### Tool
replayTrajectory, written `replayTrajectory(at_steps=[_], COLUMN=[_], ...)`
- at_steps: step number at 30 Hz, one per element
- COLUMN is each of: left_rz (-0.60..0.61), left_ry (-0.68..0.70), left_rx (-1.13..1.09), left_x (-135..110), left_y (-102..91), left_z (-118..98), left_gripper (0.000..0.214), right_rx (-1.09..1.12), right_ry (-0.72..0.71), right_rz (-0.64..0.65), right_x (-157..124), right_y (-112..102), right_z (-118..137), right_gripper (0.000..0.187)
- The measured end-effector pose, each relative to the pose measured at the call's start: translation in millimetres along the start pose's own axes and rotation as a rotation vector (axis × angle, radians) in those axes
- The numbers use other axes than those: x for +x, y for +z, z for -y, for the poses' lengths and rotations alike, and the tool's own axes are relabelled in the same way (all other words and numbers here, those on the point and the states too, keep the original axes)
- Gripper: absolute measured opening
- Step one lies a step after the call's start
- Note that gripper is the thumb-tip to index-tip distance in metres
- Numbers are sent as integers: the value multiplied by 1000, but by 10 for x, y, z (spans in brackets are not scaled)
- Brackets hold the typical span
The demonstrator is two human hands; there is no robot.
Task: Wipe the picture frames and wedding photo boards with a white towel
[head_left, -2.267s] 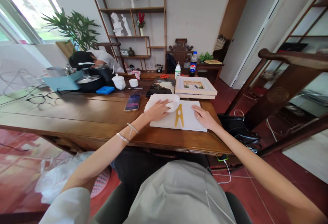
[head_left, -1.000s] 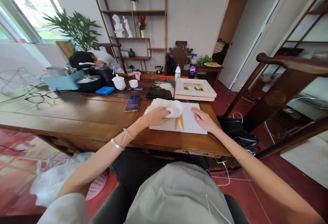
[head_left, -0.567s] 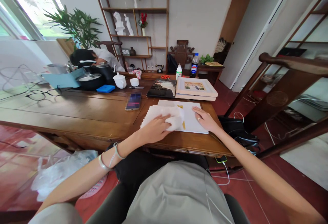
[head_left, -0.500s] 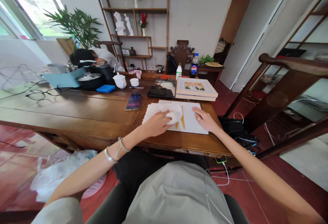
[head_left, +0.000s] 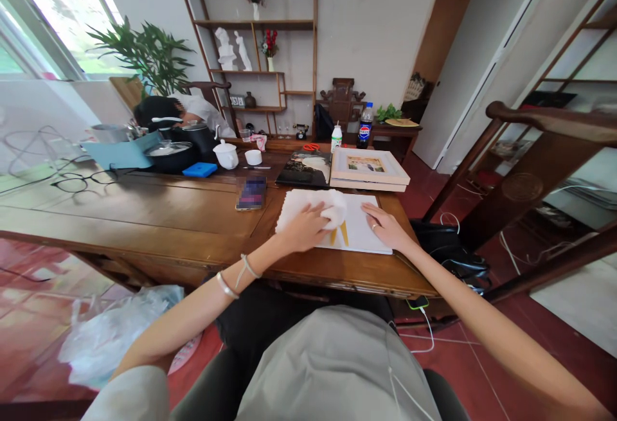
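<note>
Two hands work at the near end of the bench (head_left: 193,212). The left hand (head_left: 303,229) has its fingers (head_left: 315,216) closed on a crumpled white cloth (head_left: 334,206) and presses it onto a flat white board (head_left: 362,240). The right hand (head_left: 388,228) lies on the same board with its fingers (head_left: 378,214) spread and flat, gripping nothing; one of them wears a ring. Between the two sets of fingers, just on the near side of the cloth, the two legs of a gold piece (head_left: 340,234) show on the board, its top hidden under the cloth. A stack of white sheets (head_left: 290,210) with a scalloped edge lies under and to the left of the left fingers.

By the look of it, the step in hand is wiping the board's face around the gold piece. Any further stroke calls for firm downward pressure from the right hand so the board does not slide, and for care that the cloth does not snag on the gold legs.

Beyond the fingertips lie a framed picture (head_left: 369,167) and a dark photo book (head_left: 306,167). Further off stands a cola bottle (head_left: 364,126) with the Pepsi roundel. The screen of the phone (head_left: 250,193), left of the left fingers, is blurred and unreadable.
</note>
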State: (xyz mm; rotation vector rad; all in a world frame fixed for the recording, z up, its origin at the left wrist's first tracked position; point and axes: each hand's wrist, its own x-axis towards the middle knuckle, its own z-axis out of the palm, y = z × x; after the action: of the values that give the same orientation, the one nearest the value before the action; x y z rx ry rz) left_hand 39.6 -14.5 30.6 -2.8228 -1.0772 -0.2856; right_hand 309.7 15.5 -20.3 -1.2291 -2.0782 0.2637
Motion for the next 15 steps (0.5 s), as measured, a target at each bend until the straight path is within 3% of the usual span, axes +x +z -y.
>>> replayTrajectory(at_steps=[4,7,15], left_rz=[-19,-22,-5], left_ry=[128,133,-24], left_rx=[-65,-80,-13], left_x=[-296,-300,409], left_y=[-95,-121,14], left_z=[-407,-506,-75], left_gripper=[22,21,34], right_rx=[22,23,-3], right_ry=[-11,-18,-17], right_rz=[-5,-13,-11], right_x=[1,4,-4], right_y=[8,8,-8], right_z=[-17,-29,4], right_gripper=[40,40,41])
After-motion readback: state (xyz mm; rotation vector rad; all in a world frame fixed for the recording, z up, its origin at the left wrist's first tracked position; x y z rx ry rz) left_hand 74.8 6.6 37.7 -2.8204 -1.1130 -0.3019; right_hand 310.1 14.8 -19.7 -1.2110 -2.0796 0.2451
